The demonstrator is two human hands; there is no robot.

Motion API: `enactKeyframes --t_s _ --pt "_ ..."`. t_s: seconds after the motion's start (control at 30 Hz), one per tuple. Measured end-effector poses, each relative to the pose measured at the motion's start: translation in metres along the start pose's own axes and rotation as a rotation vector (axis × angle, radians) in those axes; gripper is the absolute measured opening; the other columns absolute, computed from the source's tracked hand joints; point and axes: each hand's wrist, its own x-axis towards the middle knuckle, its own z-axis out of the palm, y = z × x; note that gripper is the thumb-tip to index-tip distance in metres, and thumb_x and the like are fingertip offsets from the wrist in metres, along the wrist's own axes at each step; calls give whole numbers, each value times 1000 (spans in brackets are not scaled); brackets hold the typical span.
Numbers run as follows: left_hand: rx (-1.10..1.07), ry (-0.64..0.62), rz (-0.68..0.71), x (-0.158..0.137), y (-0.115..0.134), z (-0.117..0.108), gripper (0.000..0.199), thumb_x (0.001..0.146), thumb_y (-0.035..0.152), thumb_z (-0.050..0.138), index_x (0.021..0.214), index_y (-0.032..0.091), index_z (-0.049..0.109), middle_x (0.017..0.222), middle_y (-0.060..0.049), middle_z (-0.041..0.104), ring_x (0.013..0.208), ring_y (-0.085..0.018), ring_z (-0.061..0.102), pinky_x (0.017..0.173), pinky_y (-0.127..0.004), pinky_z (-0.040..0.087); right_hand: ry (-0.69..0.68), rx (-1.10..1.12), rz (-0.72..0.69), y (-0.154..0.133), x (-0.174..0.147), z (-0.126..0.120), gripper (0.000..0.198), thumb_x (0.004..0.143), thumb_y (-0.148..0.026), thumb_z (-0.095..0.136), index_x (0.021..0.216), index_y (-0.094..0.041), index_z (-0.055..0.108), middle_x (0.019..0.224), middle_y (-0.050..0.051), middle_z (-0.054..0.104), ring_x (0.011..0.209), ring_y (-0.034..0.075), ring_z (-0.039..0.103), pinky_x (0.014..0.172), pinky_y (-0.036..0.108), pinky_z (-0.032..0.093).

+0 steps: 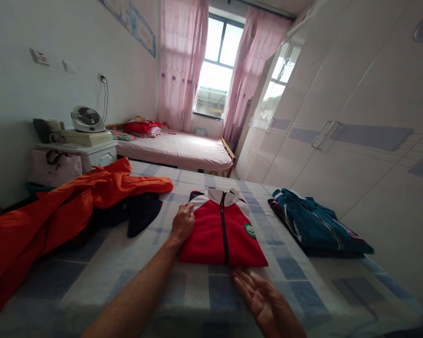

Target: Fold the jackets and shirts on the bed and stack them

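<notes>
A red jacket with white shoulders, a black front zip and a round green badge lies folded into a neat block on the checked bedsheet. My left hand is at its left edge near the shoulder, fingers curled in and closed on the fabric. Just below the jacket's bottom hem, my right hand rests with its fingers stretched out and the fingertips close to the hem. It holds nothing.
To the left, an orange jacket is spread over dark clothing. Folded teal jackets are stacked at the right. Beyond stand a second bed, a nightstand with a fan, and a white wardrobe.
</notes>
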Motion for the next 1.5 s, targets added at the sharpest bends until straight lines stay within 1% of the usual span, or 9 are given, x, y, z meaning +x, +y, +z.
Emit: enactKeyframes --t_s 0.33,0.53,0.67,0.83,0.93,1.07,1.3,1.4,1.5 --pt "-11 7 -2 2 -4 6 35 81 10 41 111 16 60 121 -10 55 115 -19 52 102 -30 39 -23 190 -20 29 35 35 19 58 -17 77 72 -17 65 81 2 71 86 18 67 89 32 52" --pt "-14 4 -7 2 -4 5 35 80 10 42 110 15 60 122 -12 55 115 -19 53 101 -30 39 -28 134 -125 35 54 70 21 61 -29 73 78 -22 66 85 2 71 100 22 62 88 33 52" --pt "-19 6 -7 2 -3 3 35 80 10 43 109 15 60 120 -10 56 114 -18 53 100 -29 40 48 58 -201 37 68 74 31 66 -34 67 94 -22 64 94 4 71 107 22 60 91 34 51" --pt "-42 25 -2 4 0 1 32 88 20 36 108 15 61 117 -10 58 109 -17 56 99 -30 41 125 -44 -175 22 75 72 19 70 -31 58 88 -24 61 87 2 71 100 20 64 92 31 51" --pt "-46 39 -2 7 0 1 36 91 24 31 108 15 61 113 -10 60 109 -18 57 99 -31 41 134 28 -189 -5 61 77 22 67 -21 62 88 -21 60 82 1 72 89 18 67 88 28 53" --pt "-41 38 1 7 -3 3 37 90 27 31 109 13 60 114 -12 60 110 -20 56 97 -33 43 129 147 -223 -52 15 74 34 62 -8 68 95 -13 62 83 4 73 79 17 69 77 27 57" --pt "-46 5 3 9 -13 7 43 86 33 31 108 12 62 119 -14 57 112 -24 55 99 -38 42 123 78 21 -107 -78 14 28 67 -12 71 95 -12 68 93 10 72 91 25 67 85 37 55" --pt "-36 -10 -2 10 -15 8 43 84 35 33 105 14 63 118 -13 57 111 -25 55 99 -38 42 131 47 45 -123 -93 1 21 68 -14 70 89 -13 70 83 10 73 80 25 69 75 35 58" --pt "-20 -26 2 10 -15 7 44 83 37 33 104 13 64 119 -13 57 112 -25 55 100 -37 41 103 34 -19 -146 -86 12 12 72 -9 61 81 -13 69 68 8 71 61 21 68 61 30 59"
